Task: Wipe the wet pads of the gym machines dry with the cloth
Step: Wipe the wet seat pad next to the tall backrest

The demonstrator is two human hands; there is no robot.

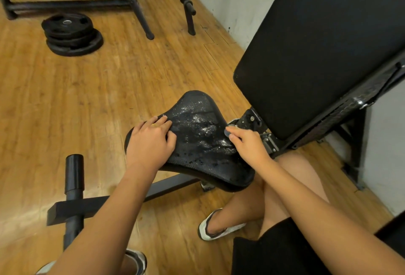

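Note:
A black seat pad [197,134] of an incline bench lies tilted in the middle, with shiny water drops and wet streaks across its top. My left hand [149,143] rests on the pad's left side with its fingers lying on the surface, slightly bent. My right hand [247,143] is at the pad's right edge, where thumb and forefinger pinch a small grey piece [227,132]; I cannot tell whether it is a cloth corner. No other cloth is plainly visible. The bench's black back pad [317,44] rises at the right and looks matt.
The bench's steel frame and hinge [263,134] sit right of the seat. A foot bar with a black roller [74,174] stands lower left. Stacked weight plates [72,33] and another bench's legs [140,11] are on the wooden floor behind. My knees and shoes are below.

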